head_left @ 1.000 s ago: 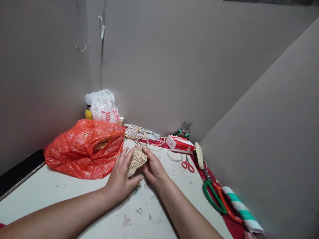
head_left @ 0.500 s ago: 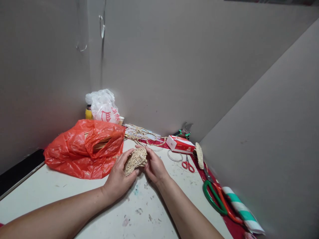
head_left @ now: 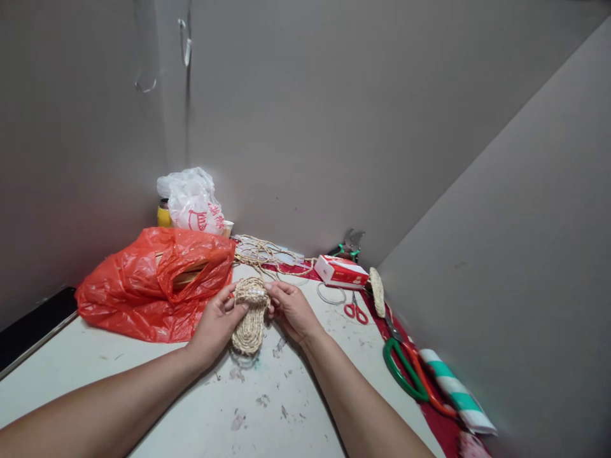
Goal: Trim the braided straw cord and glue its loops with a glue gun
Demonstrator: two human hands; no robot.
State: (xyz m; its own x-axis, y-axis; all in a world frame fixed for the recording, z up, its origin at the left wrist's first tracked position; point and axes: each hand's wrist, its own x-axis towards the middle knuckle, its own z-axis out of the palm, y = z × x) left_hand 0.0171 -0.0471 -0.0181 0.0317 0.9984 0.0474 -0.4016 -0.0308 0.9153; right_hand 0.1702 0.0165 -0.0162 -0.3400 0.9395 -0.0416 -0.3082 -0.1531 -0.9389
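Note:
A small slipper (head_left: 249, 327) woven of straw cord, with a row of white beads across its strap, is held upright over the table. My left hand (head_left: 218, 321) grips its left edge, thumb on the front of the sole. On the other side my right hand (head_left: 289, 308) pinches the edge beside the strap. Behind the slipper lies a loose tangle of straw cord (head_left: 267, 251). An orange-red plastic bag (head_left: 143, 286) with straw-coloured strips showing in its opening sits just left of my left hand.
The white table (head_left: 205, 413) has stains. Along its right side are a red-and-white box (head_left: 341, 272), red-handled scissors (head_left: 356, 311), another woven piece (head_left: 377, 292), large green-and-orange scissors (head_left: 405, 369) and a striped roll (head_left: 458, 391). Pruning shears (head_left: 351, 245) and a white bag (head_left: 193, 200) stand by the wall.
The slipper has turned in my hands, from a tilted sideways view to its beaded strap and sole facing me. Both hands have shifted their hold along its edges. The view has moved slightly.

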